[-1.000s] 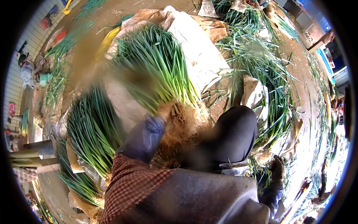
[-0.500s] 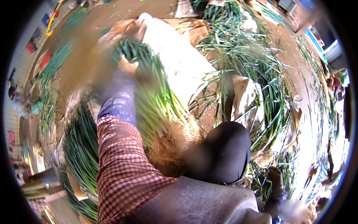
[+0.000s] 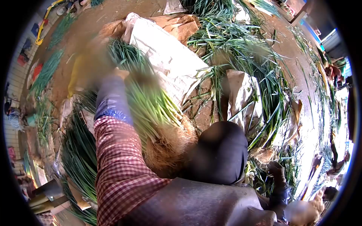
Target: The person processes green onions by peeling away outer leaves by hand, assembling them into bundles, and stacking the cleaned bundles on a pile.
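Observation:
A big bundle of green onions (image 3: 156, 103) lies in front of me, its pale roots (image 3: 171, 141) toward my knee and its dark leaves pointing away. My left hand (image 3: 121, 74), at the end of a checkered sleeve with a bluish sleeve cover, is at the leafy side of this bundle. Lens smears blur its fingers, so its grip does not show. Left of it a yellow strip (image 3: 76, 75) appears, also blurred. Low on the right is my right hand (image 3: 278, 171) in a dark brown glove, fingers curled, beside loose green leaves; anything inside it is hidden.
A white paper sack (image 3: 162, 52) lies behind the bundle. More green onions (image 3: 77, 150) lie at left, and a large heap of leaves (image 3: 241, 45) at right. My dark-clad knee (image 3: 218, 150) is close to the roots. A person (image 3: 15, 117) is at the far left.
The whole view has shifted slightly, with most things now further left. My left hand remains by the leaves, and the yellow strip shows more plainly beside it. The bundle lies much as before.

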`<control>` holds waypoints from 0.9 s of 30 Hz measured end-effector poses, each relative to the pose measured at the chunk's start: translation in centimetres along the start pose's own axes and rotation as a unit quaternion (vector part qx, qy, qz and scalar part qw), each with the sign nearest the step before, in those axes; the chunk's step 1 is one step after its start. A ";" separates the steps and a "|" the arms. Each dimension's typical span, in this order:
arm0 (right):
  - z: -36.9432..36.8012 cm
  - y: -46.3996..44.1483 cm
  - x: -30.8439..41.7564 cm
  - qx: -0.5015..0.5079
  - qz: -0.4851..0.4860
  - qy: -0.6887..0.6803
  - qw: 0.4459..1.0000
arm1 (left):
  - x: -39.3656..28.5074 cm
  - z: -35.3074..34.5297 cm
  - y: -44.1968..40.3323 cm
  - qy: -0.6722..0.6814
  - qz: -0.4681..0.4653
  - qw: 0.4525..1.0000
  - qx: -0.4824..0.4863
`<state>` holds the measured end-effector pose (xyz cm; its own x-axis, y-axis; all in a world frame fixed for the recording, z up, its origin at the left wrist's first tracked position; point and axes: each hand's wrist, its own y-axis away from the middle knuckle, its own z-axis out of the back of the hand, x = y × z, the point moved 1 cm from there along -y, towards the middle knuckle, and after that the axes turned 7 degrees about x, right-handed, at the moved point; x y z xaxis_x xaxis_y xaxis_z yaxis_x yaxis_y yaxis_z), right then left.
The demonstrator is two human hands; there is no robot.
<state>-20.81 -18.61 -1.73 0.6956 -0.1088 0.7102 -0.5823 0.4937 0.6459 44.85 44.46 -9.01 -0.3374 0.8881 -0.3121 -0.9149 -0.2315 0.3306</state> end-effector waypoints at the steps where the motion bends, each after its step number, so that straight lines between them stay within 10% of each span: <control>1: -0.8 0.3 0.7 0.010 0.004 -0.013 1.000 | -0.1 -0.3 -0.7 -0.023 0.014 1.000 0.010; 5: -0.8 1.0 1.6 0.010 0.013 0.026 1.000 | 0.8 0.4 -8.3 0.099 0.045 0.990 0.093; 7: 0.3 0.3 0.4 0.026 0.023 0.032 0.999 | 1.2 1.7 -7.0 0.493 -0.120 0.860 0.061; 14: 0.1 -0.6 -0.5 0.002 0.010 0.042 0.999 | 0.6 10.8 -2.2 0.667 -0.163 0.691 0.226; 27: -1.2 -0.4 -0.5 0.004 0.029 0.058 0.998 | 0.0 11.2 3.7 0.506 -0.173 0.841 -0.076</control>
<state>-20.44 -17.72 -2.65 0.7041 0.0203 0.7099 -0.6261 0.4894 0.6070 43.94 48.01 2.16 0.0104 0.1376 -0.9904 -0.9890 -0.1448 -0.0305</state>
